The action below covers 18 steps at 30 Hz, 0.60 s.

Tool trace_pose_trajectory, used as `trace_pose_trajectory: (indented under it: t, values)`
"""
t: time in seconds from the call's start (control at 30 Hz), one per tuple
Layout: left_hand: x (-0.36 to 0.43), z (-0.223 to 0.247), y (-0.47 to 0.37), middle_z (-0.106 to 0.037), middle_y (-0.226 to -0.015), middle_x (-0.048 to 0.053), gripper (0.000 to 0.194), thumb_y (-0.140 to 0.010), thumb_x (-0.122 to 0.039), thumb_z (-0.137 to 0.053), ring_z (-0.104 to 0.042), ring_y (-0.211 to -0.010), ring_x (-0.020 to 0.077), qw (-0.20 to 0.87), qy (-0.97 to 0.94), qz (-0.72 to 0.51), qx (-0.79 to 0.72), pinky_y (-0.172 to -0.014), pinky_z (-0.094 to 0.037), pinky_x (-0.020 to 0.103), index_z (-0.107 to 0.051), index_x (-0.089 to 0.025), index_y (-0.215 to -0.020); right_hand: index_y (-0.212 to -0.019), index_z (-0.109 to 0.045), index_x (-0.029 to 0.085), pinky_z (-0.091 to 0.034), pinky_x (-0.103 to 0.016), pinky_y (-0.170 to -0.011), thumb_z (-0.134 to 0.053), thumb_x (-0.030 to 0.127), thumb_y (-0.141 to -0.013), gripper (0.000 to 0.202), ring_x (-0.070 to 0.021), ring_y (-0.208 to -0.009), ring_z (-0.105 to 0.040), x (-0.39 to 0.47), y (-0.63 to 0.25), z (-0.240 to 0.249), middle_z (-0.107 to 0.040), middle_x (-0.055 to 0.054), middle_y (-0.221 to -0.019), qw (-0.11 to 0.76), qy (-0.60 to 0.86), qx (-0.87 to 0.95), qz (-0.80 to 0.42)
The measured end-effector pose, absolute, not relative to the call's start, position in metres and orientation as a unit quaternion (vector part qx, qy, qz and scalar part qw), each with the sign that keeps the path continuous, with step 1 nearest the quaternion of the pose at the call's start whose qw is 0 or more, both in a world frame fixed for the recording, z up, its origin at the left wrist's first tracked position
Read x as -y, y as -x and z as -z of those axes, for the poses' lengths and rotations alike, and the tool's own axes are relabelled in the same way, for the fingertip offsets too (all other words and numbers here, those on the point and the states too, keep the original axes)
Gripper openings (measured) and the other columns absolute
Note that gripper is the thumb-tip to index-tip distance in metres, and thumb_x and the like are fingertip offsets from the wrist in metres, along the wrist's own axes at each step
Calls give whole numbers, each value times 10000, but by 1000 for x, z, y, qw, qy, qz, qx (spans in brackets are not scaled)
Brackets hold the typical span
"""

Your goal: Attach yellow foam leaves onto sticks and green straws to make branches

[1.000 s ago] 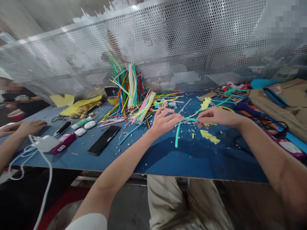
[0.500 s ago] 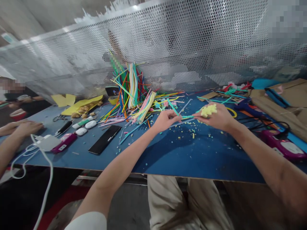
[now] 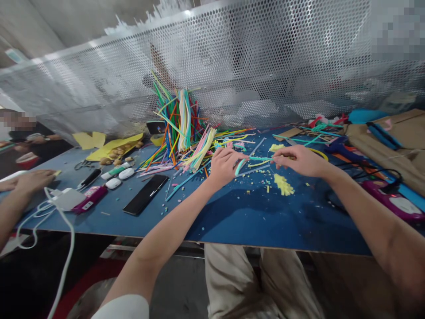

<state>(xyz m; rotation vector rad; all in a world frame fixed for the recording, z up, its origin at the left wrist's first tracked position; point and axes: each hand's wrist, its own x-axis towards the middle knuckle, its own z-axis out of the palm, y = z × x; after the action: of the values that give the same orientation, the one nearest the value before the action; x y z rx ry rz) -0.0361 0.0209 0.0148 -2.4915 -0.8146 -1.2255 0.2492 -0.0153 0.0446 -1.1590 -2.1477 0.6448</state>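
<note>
Over the blue table (image 3: 239,221), my left hand (image 3: 226,165) is closed on a turquoise fuzzy stem (image 3: 260,158), part of which bends down below its fingers. The stem stretches across to my right hand (image 3: 292,159), whose fingers are pinched at its other end. A yellow fuzzy leaf-like piece (image 3: 283,184) hangs or lies just below my right fingers, and another yellow piece (image 3: 276,147) shows behind them. Small yellow and turquoise bits lie scattered under both hands.
Behind my left hand stands a bundle of colored stems (image 3: 184,119). A black phone (image 3: 145,194), white cable (image 3: 71,239) and purple power strip (image 3: 90,198) lie left. Another person's hand (image 3: 36,180) rests far left. Right are a second purple strip (image 3: 395,199) and brown bag (image 3: 405,137).
The yellow leaf-like piece now shows below my right hand instead of over its fingers. My left hand has turned, and the turquoise end near it now points down instead of up.
</note>
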Motion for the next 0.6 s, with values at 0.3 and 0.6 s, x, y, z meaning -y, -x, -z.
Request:
trace_pose_trajectory:
  t: [0.3, 0.6]
  values:
    - [-21, -10, 36, -776, -904, -55, 144, -888, -249, -688, -655, -901, 148, 233, 844, 443, 190, -891, -397, 335, -726, -343, -990, -854, -767, 243, -514, -343, -717, -681, 532, -823, 303, -174, -698, -642, 16, -249, -49, -742, -38, -852, 272, 401, 753, -444]
    - [-18, -14, 29, -770, -830, -20, 157, -903, -350, -673, -684, -796, 126, 162, 849, 437, 248, -856, -429, 329, -748, -316, -1037, -880, -790, 270, -517, -360, -698, -689, 518, -822, 274, -218, -721, -686, 16, -245, -45, -771, -18, -831, 322, 486, 778, -234]
